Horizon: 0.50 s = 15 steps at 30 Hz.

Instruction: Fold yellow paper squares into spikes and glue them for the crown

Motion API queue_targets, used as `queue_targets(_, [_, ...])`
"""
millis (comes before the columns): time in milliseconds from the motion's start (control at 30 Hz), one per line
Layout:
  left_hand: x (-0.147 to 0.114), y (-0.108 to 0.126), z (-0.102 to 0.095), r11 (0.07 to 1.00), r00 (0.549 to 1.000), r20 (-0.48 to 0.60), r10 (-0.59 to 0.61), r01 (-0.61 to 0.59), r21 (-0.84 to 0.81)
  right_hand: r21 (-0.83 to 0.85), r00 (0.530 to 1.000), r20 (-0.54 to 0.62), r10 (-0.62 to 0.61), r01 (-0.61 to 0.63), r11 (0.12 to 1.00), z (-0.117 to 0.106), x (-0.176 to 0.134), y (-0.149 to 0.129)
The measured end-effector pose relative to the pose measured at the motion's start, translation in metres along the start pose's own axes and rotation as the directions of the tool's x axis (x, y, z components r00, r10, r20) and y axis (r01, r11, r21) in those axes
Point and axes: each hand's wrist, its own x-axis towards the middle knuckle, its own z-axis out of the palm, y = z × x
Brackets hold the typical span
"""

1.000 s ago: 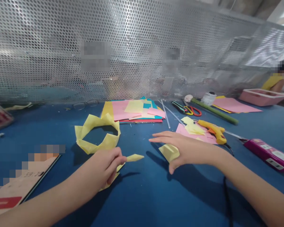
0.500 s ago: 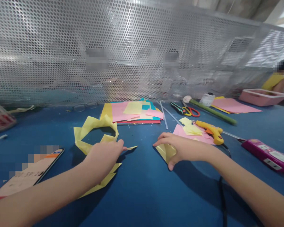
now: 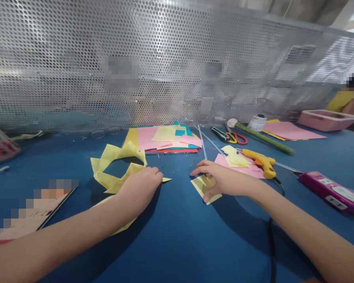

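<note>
My left hand (image 3: 144, 184) is closed on a folded yellow paper piece (image 3: 166, 180), whose pointed tip sticks out past the fingers. Behind this hand stands a ring of folded yellow paper points (image 3: 108, 152), like a small crown. More yellow paper (image 3: 124, 228) shows below the wrist, mostly covered by the forearm. To the right, my right hand (image 3: 216, 179) has its fingers spread over a small yellow paper square (image 3: 200, 185) lying on the table. Its thumb rests at the near side of the square; the hand hides part of it.
Coloured paper sheets (image 3: 147, 137) lie at the back. On the right are a yellow glue gun (image 3: 261, 159), paper scraps (image 3: 236, 157), scissors (image 3: 238, 138), a green stem (image 3: 265, 139) and a purple power strip (image 3: 330, 190). A phone (image 3: 26, 220) lies left; a person sits far right.
The small yellow paper square, curled up in my right hand before, now lies flat with the fingers looser around it. My left hand has shifted slightly right with the folded piece.
</note>
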Motion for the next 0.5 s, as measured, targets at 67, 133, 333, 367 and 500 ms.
queue_targets(67, [0.0033,0.0006,-0.0009,1.0,1.0,0.029,-0.006,0.006,0.005,-0.015,1.0,-0.012,0.004,-0.004,1.0,0.0001,-0.0001,0.002])
queue_targets(133, [0.0056,0.0,-0.0015,1.0,0.999,0.049,-0.016,0.016,0.007,-0.025,1.0,-0.015,0.018,-0.018,1.0,-0.0001,-0.0005,0.0026])
queue_targets(333, [0.0067,-0.0003,0.0001,1.0,0.999,0.049,-0.013,0.012,0.02,-0.031,0.999,-0.002,0.044,-0.044,0.999,0.0002,-0.0012,0.0015])
queue_targets(367, [0.0059,0.0007,0.0005,1.0,0.999,0.046,-0.012,0.011,0.023,-0.032,0.999,-0.005,0.043,-0.043,0.999,0.0004,-0.0012,0.002])
queue_targets(500, [-0.0002,0.0074,0.0027,1.0,0.999,0.049,0.001,-0.003,0.028,-0.037,0.999,-0.001,0.039,-0.039,0.999,0.0009,-0.0014,0.0039])
